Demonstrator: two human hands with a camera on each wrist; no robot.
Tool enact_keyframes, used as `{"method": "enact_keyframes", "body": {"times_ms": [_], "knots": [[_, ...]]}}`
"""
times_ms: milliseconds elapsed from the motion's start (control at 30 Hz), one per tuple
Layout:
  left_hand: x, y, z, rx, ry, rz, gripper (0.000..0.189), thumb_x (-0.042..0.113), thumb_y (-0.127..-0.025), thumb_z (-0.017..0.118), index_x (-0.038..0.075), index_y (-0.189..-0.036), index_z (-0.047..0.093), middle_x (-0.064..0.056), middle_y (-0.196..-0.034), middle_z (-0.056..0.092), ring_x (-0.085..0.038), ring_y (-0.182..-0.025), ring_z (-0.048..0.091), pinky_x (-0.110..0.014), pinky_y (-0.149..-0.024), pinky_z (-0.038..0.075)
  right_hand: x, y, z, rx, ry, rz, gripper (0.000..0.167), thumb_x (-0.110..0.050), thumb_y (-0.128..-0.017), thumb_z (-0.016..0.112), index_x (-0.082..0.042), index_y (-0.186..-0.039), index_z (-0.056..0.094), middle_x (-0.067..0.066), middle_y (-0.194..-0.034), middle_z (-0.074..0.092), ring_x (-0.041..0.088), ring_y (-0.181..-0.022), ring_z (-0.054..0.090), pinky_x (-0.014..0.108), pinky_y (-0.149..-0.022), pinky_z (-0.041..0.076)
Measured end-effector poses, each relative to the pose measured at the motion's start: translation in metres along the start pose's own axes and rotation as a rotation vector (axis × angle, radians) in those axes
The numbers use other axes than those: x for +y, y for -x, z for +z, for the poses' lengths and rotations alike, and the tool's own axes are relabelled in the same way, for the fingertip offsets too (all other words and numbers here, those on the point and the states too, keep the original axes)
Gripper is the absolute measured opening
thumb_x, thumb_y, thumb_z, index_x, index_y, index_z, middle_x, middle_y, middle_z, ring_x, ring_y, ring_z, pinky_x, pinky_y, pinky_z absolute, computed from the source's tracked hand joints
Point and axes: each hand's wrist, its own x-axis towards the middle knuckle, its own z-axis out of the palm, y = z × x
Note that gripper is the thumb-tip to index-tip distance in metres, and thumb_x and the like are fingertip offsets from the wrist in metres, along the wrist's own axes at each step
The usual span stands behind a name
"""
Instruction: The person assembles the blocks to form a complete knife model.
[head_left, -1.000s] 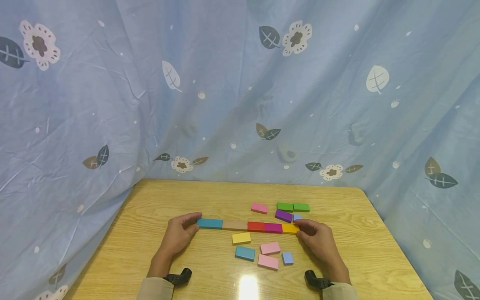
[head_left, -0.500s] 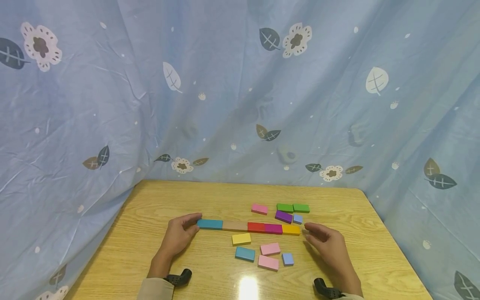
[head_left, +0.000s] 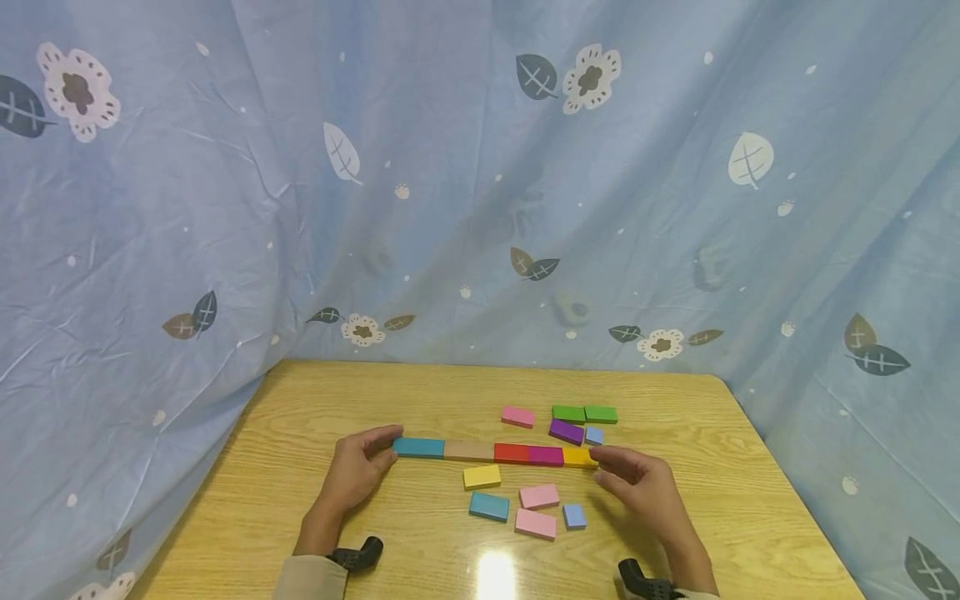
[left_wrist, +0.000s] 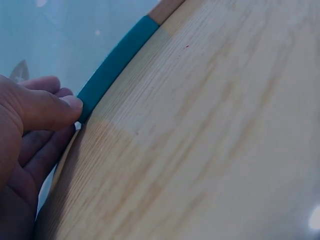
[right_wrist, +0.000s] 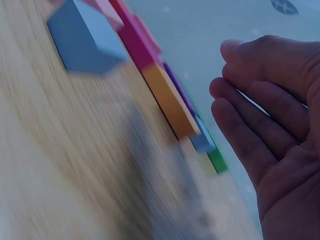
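A straight row of blocks lies across the table: a teal block (head_left: 418, 448), a bare-wood block (head_left: 468, 451), a red block (head_left: 512, 453), a magenta block (head_left: 546, 456) and an orange-yellow block (head_left: 576, 457). My left hand (head_left: 356, 468) pinches the teal block's outer end, its thumb on the near side in the left wrist view. At the other end, my right hand (head_left: 645, 483) hovers by the orange-yellow block, thumb and fingers apart and holding nothing. In the right wrist view a gap shows between those fingers (right_wrist: 245, 135) and the orange-yellow block.
Behind the row lie a pink block (head_left: 517, 417), two green blocks (head_left: 585, 414), a purple block (head_left: 566, 432) and a small blue block (head_left: 594, 436). In front are a yellow block (head_left: 482, 477), another teal block (head_left: 489, 507), two pink blocks (head_left: 537, 510) and a blue square block (head_left: 574, 517).
My right hand left the orange-yellow block's end, moved away to the right, then came back close to it. The left hand and the row have stayed in place.
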Motion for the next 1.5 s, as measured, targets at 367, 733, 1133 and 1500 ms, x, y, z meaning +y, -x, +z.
{"method": "enact_keyframes", "body": {"times_ms": [367,733,1133,1500], "knots": [[0.0,0.0,0.001,0.001,-0.004,-0.004,0.044,-0.004,-0.098,0.077,0.008,-0.141,0.074,-0.009,-0.141,0.076,-0.032,-0.134,0.071,-0.048,-0.113,0.058,-0.005,-0.018,0.045,-0.138,-0.085,-0.048,0.034,-0.011,-0.097,0.084,-0.006,-0.13,0.08,0.015,-0.128,0.08,0.027,-0.116,0.079,0.02,-0.099,0.062],[0.0,-0.001,0.001,-0.001,-0.002,-0.012,0.045,-0.004,-0.098,0.077,0.007,-0.141,0.074,-0.009,-0.14,0.076,-0.032,-0.134,0.071,-0.05,-0.115,0.057,-0.015,-0.032,0.084,-0.243,-0.143,-0.043,0.033,-0.011,-0.096,0.085,-0.006,-0.128,0.08,0.015,-0.127,0.08,0.038,-0.12,0.077,0.021,-0.097,0.063],[-0.001,-0.001,0.002,0.002,0.0,-0.005,0.045,-0.004,-0.098,0.077,0.007,-0.141,0.074,-0.009,-0.14,0.076,-0.032,-0.134,0.071,-0.05,-0.114,0.057,-0.022,-0.039,0.108,-0.307,-0.075,-0.075,0.03,-0.01,-0.095,0.086,-0.011,-0.125,0.082,0.009,-0.125,0.082,0.028,-0.117,0.079,0.022,-0.1,0.063],[-0.002,-0.001,0.002,0.004,-0.009,-0.007,0.045,-0.004,-0.098,0.078,0.008,-0.141,0.074,-0.009,-0.141,0.075,-0.032,-0.133,0.072,-0.049,-0.114,0.058,-0.027,-0.038,0.113,-0.293,-0.03,-0.1,0.026,-0.006,-0.094,0.085,-0.008,-0.12,0.084,0.007,-0.117,0.084,0.022,-0.11,0.081,0.02,-0.095,0.063]]}}
